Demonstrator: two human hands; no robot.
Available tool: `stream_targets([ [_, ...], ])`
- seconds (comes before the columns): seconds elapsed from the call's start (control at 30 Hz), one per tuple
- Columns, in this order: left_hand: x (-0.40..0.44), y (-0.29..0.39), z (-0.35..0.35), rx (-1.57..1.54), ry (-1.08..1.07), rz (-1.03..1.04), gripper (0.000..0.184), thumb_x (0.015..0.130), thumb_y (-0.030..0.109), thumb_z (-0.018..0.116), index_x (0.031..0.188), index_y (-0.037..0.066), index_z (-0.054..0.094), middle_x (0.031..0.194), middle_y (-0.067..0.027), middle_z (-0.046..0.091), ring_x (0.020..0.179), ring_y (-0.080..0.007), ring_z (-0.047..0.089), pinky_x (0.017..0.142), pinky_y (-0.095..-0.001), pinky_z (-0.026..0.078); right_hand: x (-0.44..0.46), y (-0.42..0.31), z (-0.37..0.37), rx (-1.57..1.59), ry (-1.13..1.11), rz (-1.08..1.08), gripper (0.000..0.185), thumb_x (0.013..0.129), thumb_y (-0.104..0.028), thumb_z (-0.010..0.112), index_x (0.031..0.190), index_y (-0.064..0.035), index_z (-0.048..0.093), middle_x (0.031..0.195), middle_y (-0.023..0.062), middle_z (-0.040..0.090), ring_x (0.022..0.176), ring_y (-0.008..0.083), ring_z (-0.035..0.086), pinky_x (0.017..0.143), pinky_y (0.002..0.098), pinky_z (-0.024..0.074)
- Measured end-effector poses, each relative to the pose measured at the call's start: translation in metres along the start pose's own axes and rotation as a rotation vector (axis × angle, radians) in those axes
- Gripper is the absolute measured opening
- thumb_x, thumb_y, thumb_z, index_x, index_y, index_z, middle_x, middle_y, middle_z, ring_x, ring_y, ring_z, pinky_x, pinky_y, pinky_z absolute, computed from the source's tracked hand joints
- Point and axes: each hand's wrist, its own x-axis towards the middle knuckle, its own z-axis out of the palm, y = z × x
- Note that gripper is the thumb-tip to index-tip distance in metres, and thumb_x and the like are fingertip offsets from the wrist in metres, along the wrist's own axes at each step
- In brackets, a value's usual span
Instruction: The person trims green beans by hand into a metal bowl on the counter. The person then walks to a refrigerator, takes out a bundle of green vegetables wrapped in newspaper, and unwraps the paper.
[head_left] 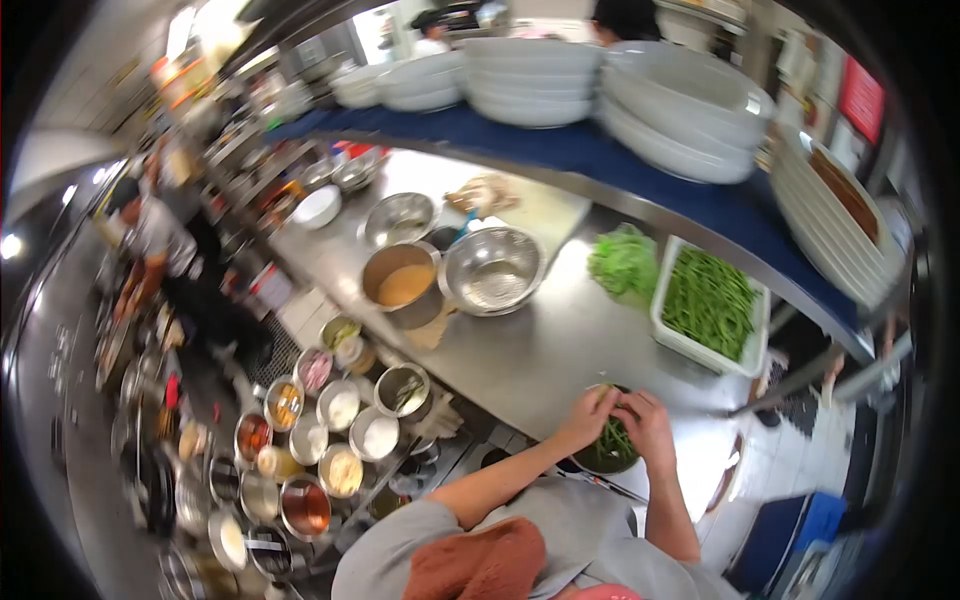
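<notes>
My left hand [590, 415] and my right hand [646, 422] meet over a round bowl [604, 471] near the front edge of the steel counter. Fingers of both hands are pinched together on a thin green vegetable stem [604, 394], its tip just showing above them. More green pieces [613, 437] lie in the bowl below. Ahead on the right, a white rectangular tub [712, 361] is full of long thin green vegetables [710, 303] that look like green beans. Leafy light-green lettuce [624, 262] lies left of the tub.
A steel colander [493, 270], a pot of brown liquid [405, 285] and a steel bowl [398, 218] stand left on the counter. Stacked white dishes [530, 85] fill the overhead shelf [560, 165]. Several ingredient containers [340, 405] stand lower left. A co-worker [165, 235] stands far left.
</notes>
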Motion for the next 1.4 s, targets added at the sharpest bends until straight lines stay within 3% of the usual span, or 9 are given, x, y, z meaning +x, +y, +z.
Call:
stream_targets([
  [0.17,0.011,0.015,-0.029,-0.418,-0.058,-0.467,0.018,0.096,0.024,0.053,0.095,0.009,0.062,0.059,0.0074,0.039,0.048,-0.0031,0.034,0.044,-0.0210,0.025,-0.002,-0.004,-0.009,0.023,-0.058,0.089,0.020,0.081,-0.003,0.066,0.100,-0.0023,0.066,0.092,0.0165,0.065,0.084,0.0373,0.061,0.072,0.0420,0.0503],
  [0.5,0.010,0.034,-0.032,-0.618,-0.107,-0.362,0.017,0.101,0.023,0.045,0.098,0.007,0.050,0.057,0.0062,0.032,0.047,-0.0032,0.028,0.043,-0.0216,0.022,-0.019,0.004,-0.020,0.088,-0.091,0.080,0.008,0.083,-0.004,0.062,0.087,0.0021,0.066,0.078,0.0156,0.063,0.072,0.0334,0.061,0.064,0.0367,0.0488],
  [0.67,0.015,0.049,-0.045,-1.087,-0.224,-0.538,0.017,0.101,0.023,0.044,0.100,0.009,0.053,0.105,-0.0082,0.058,0.046,-0.0037,0.028,0.040,-0.0195,0.022,-0.018,-0.026,-0.020,0.600,0.045,0.369,0.027,0.096,-0.022,0.052,0.079,-0.0014,0.058,0.064,-0.0048,0.045,0.054,0.0032,0.035,0.048,0.0222,0.0264],
  [0.83,0.019,0.043,-0.048,-1.120,-0.248,-0.614,0.020,0.101,0.024,0.045,0.099,0.007,0.056,0.095,-0.0031,0.060,0.046,-0.0036,0.030,0.040,-0.0192,0.024,-0.021,-0.015,-0.012,0.799,-0.014,0.523,0.033,0.096,-0.025,0.051,0.071,-0.0033,0.054,0.063,-0.0055,0.041,0.053,0.0043,0.033,0.047,0.0236,0.0246],
  [0.9,0.019,0.038,-0.049,-1.162,-0.267,-0.652,0.020,0.100,0.023,0.046,0.099,0.006,0.057,0.089,-0.0008,0.059,0.045,-0.0031,0.030,0.040,-0.0193,0.024,-0.018,-0.018,-0.006,0.523,0.063,0.230,0.028,0.092,-0.018,0.051,0.069,-0.0039,0.054,0.065,-0.0036,0.044,0.057,0.0065,0.037,0.049,0.0255,0.0274],
  [1.13,0.024,0.018,-0.063,-1.036,-0.252,-0.728,0.025,0.100,0.029,0.046,0.101,0.008,0.061,0.063,0.0063,0.040,0.044,-0.0012,0.027,0.039,-0.0188,0.021,-0.027,-0.010,-0.013,0.627,0.210,0.268,0.017,0.089,-0.008,0.052,0.076,0.0017,0.057,0.069,0.0047,0.054,0.054,0.0108,0.043,0.052,0.0234,0.0336],
  [1.23,0.017,0.016,-0.054,-0.396,-0.343,-0.522,0.025,0.097,0.026,0.053,0.100,0.004,0.064,0.067,0.0036,0.052,0.049,-0.0034,0.041,0.046,-0.0196,0.034,-0.023,0.011,-0.014,0.115,-0.096,0.327,0.008,0.086,-0.004,0.061,0.087,0.0039,0.063,0.069,0.0091,0.059,0.058,0.0134,0.054,0.053,0.0264,0.0411],
  [1.3,0.014,0.004,-0.042,-0.160,-0.174,-0.016,0.021,0.093,0.019,0.060,0.098,0.000,0.065,0.077,-0.0006,0.065,0.066,-0.0101,0.058,0.061,-0.0243,0.046,-0.028,0.020,-0.006,0.000,-0.171,0.377,0.015,0.082,0.002,0.064,0.097,0.0024,0.065,0.077,0.0113,0.063,0.065,0.0162,0.061,0.058,0.0288,0.0467],
  [1.4,0.016,0.005,-0.048,-0.163,-0.326,-0.097,0.018,0.089,0.012,0.064,0.098,-0.003,0.064,0.091,-0.0080,0.070,0.084,-0.0164,0.064,0.072,-0.0299,0.049,-0.014,-0.001,-0.001,0.004,-0.010,0.321,0.023,0.084,0.002,0.061,0.106,0.0006,0.065,0.086,0.0133,0.065,0.067,0.0201,0.063,0.061,0.0293,0.0489],
])
